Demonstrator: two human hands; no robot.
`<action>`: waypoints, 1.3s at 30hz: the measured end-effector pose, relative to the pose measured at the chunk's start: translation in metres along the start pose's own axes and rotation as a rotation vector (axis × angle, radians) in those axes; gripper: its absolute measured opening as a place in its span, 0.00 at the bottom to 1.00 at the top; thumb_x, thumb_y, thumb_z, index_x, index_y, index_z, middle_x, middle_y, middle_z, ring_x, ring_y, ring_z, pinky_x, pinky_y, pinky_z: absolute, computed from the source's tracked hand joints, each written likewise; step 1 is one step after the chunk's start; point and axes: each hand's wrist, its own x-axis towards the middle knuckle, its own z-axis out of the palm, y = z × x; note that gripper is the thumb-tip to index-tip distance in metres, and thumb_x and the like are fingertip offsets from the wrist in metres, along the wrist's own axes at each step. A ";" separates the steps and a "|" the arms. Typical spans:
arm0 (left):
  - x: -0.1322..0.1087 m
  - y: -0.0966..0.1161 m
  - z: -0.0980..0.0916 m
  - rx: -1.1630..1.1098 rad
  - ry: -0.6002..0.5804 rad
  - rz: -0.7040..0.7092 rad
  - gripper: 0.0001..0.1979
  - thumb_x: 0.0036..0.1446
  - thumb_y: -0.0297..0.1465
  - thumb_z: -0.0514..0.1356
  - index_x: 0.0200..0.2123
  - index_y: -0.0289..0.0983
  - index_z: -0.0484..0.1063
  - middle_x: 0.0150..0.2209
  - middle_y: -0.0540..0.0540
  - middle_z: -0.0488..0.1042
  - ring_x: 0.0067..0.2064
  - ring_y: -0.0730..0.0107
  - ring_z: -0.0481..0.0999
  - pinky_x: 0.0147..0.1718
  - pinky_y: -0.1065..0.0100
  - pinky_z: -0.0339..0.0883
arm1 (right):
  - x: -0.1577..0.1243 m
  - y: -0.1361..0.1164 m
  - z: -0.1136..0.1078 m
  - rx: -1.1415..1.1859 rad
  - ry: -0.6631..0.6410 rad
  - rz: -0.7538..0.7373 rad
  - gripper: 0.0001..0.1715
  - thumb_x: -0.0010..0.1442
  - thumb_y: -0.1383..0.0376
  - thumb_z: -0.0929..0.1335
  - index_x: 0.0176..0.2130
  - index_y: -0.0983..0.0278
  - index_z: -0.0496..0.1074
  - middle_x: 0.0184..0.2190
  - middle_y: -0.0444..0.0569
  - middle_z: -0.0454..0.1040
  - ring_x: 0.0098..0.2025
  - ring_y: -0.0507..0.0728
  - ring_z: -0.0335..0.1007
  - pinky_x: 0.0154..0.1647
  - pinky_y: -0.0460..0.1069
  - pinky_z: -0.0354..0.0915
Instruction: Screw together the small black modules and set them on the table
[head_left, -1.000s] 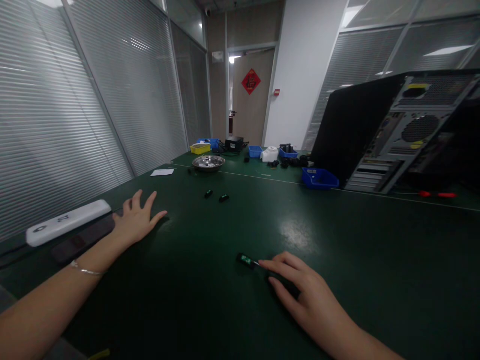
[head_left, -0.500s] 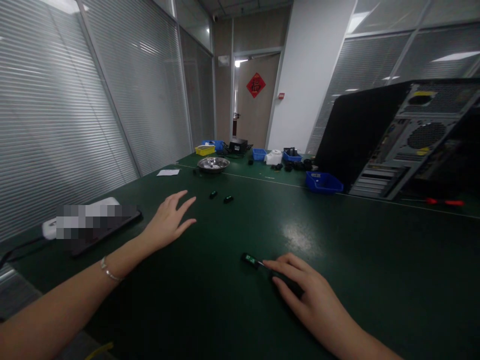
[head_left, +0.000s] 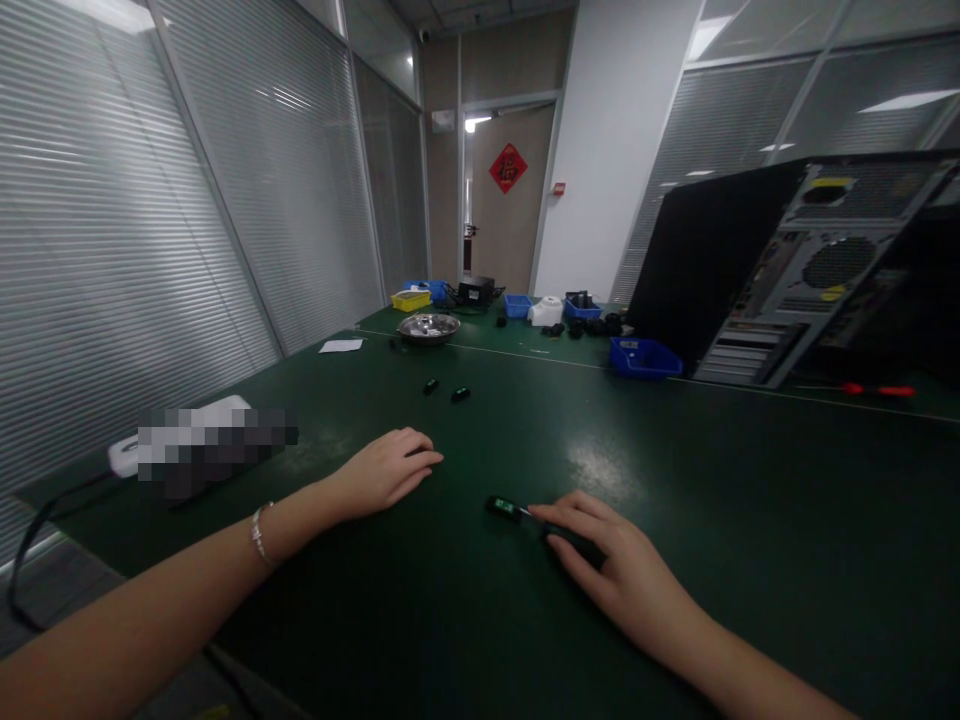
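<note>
My right hand [head_left: 611,555] is closed around the dark handle of a screwdriver [head_left: 576,543], low over the table. Its thin metal shaft reaches left to a small black piece with a green circuit board [head_left: 503,508]; whether the tip touches it I cannot tell. To the left of that piece, my left hand [head_left: 390,468] rests low at the table, fingers loosely bent and apart, and I see nothing in it. Beyond it lie two similar small black-and-green pieces, one on the left [head_left: 430,386] and one on the right [head_left: 460,394].
On the green table [head_left: 360,600], a metal bowl [head_left: 428,329] and a white paper [head_left: 341,346] lie farther back. A blue bin [head_left: 645,358] stands before a computer case [head_left: 750,270] at right. A white power strip [head_left: 225,410] is at left, beside a blurred dark object.
My left hand has come right and down to the table, its fingers drawing closer together. My right hand still holds the screwdriver at the black piece. The view has shifted slightly.
</note>
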 end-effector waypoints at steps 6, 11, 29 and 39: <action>0.001 -0.001 0.001 -0.008 -0.010 -0.013 0.14 0.68 0.26 0.54 0.55 0.36 0.71 0.51 0.39 0.71 0.50 0.57 0.72 0.49 0.56 0.69 | 0.000 0.001 0.001 0.003 -0.005 0.009 0.19 0.68 0.66 0.63 0.56 0.60 0.73 0.46 0.53 0.73 0.46 0.60 0.73 0.49 0.55 0.69; 0.003 -0.001 0.003 -0.017 -0.021 -0.039 0.13 0.67 0.26 0.55 0.53 0.35 0.71 0.49 0.39 0.71 0.48 0.56 0.71 0.47 0.56 0.69 | 0.000 0.001 0.001 0.009 -0.014 0.005 0.18 0.69 0.64 0.62 0.55 0.58 0.73 0.47 0.52 0.73 0.47 0.60 0.73 0.49 0.55 0.70; 0.006 -0.005 0.013 -0.149 -0.028 -0.177 0.17 0.71 0.38 0.52 0.58 0.37 0.65 0.57 0.39 0.66 0.58 0.52 0.66 0.57 0.50 0.60 | -0.004 -0.001 0.000 -0.056 -0.009 -0.039 0.20 0.69 0.66 0.63 0.58 0.58 0.72 0.49 0.52 0.73 0.49 0.60 0.72 0.51 0.56 0.70; 0.008 -0.004 0.017 -0.175 -0.007 -0.214 0.17 0.69 0.38 0.55 0.57 0.38 0.67 0.56 0.40 0.67 0.57 0.52 0.66 0.57 0.50 0.60 | -0.005 0.004 -0.004 -0.065 -0.047 -0.100 0.22 0.69 0.67 0.64 0.59 0.55 0.71 0.50 0.52 0.72 0.50 0.60 0.72 0.51 0.55 0.71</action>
